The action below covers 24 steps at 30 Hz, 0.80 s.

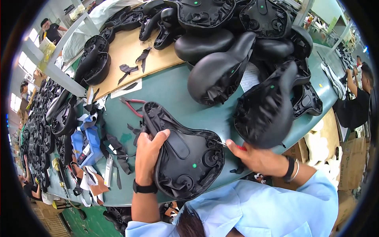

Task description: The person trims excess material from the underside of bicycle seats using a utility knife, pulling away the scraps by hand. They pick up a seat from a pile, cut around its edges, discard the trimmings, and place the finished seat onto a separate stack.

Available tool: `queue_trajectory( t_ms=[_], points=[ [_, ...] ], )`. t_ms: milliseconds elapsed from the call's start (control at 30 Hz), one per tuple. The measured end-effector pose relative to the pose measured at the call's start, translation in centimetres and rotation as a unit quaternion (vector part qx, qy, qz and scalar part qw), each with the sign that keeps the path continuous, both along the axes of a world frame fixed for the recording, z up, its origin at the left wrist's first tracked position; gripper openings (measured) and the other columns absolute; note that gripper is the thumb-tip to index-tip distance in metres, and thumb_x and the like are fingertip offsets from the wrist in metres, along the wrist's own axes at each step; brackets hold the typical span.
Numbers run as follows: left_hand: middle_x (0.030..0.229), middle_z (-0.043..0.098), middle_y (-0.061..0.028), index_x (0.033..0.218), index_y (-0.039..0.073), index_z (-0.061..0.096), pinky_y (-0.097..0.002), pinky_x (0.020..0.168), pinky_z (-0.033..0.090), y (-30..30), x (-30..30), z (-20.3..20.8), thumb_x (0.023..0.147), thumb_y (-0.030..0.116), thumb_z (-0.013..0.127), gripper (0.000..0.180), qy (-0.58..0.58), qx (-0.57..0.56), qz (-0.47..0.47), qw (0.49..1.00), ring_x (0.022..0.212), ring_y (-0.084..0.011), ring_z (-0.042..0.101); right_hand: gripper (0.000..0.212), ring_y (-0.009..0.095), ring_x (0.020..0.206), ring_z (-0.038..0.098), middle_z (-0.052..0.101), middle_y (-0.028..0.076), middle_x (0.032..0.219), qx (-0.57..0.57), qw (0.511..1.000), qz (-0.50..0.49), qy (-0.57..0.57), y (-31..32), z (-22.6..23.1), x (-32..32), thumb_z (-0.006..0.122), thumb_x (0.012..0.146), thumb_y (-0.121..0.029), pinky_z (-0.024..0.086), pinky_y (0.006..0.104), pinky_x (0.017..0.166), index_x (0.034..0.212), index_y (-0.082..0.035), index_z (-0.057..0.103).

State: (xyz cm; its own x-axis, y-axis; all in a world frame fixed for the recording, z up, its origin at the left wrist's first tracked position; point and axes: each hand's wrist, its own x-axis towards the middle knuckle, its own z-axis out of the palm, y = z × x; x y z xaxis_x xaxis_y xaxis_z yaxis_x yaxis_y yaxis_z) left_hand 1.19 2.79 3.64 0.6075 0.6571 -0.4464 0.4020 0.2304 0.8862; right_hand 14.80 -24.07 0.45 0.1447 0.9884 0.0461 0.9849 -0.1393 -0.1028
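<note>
My left hand [152, 156] grips a black bicycle saddle [185, 158], held underside up over the green table. Its thumb lies over the rim by the narrow nose, and the other fingers are hidden beneath. In my right hand [256, 157], slightly blurred, is a red-handled tool [241, 147] with a thin metal shaft. The shaft reaches to the saddle's right rim, where the black cover is folded in; its exact tip is hard to make out. Just past the nose lie red-handled pliers [133, 106]. A blurred saddle [264, 108] stands on its side beyond my right hand.
More black saddles [221, 71] crowd the far side of the green table [166, 90], some on a cardboard sheet [124, 49]. At left are a blue container [87, 144], a cutter knife [108, 170] and black scraps. A person [357, 87] sits at far right.
</note>
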Motion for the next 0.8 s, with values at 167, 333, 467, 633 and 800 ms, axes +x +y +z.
queue_trajectory(
  t_ms=[167,333,467,633,800],
  points=[
    [0.081,0.056,-0.0076,0.087,-0.009,0.051,-0.0267,0.059,0.046,-2.7,-2.3,-0.6,0.078,0.025,0.071,0.041,-0.01,0.053,0.157,0.986,0.069,-0.0116,0.052,0.063,0.043,0.106,0.052,0.053,0.028,0.114,0.06,0.987,-0.091,0.122,-1.8,-1.3,-4.2,0.058,0.083,-0.007,0.032,0.051,0.103,0.141,-0.002,0.032],
    [0.086,0.055,-0.0084,0.093,-0.005,0.047,-0.0275,0.061,0.048,-3.1,-5.1,-2.4,0.081,0.023,0.067,0.037,-0.075,-0.031,0.219,0.972,0.07,-0.0135,0.054,0.056,0.035,0.086,0.065,0.061,0.021,0.108,-0.01,0.94,-0.04,0.339,0.1,0.8,1.1,0.059,0.089,-0.015,0.052,0.0387,0.07,0.139,-0.008,0.035],
    [0.087,0.056,-0.0079,0.094,-0.004,0.049,-0.0271,0.061,0.048,-4.1,-6.5,-2.5,0.083,0.019,0.066,0.031,-0.07,-0.066,0.257,0.962,0.069,-0.014,0.055,0.056,0.036,0.095,0.062,0.06,0.018,0.116,0.132,0.913,-0.037,0.385,4.3,0.4,1.8,0.067,0.085,-0.018,0.051,0.0383,0.079,0.134,-0.007,0.041],
    [0.087,0.058,-0.0073,0.097,-0.006,0.052,-0.0267,0.064,0.047,-4.3,-7.7,-3.5,0.083,0.017,0.066,0.03,-0.114,-0.073,0.255,0.957,0.07,-0.0138,0.055,0.054,0.035,0.09,0.063,0.061,0.017,0.109,0.181,0.925,0.107,0.317,10.6,-0.4,0.4,0.068,0.082,-0.015,0.051,0.0379,0.077,0.13,-0.005,0.045],
    [0.093,0.062,-0.0105,0.104,-0.006,0.058,-0.0371,0.086,0.042,-4.8,-9.8,-6.1,0.076,0.008,0.071,0.033,0.005,0.277,0.236,0.932,0.089,-0.0248,0.056,0.051,0.007,0.068,0.055,0.06,0.002,0.086,0.113,0.842,-0.071,0.523,10.4,2.2,2.3,0.066,0.079,-0.003,0.047,0.0244,0.059,0.126,-0.001,0.045]
  ],
)
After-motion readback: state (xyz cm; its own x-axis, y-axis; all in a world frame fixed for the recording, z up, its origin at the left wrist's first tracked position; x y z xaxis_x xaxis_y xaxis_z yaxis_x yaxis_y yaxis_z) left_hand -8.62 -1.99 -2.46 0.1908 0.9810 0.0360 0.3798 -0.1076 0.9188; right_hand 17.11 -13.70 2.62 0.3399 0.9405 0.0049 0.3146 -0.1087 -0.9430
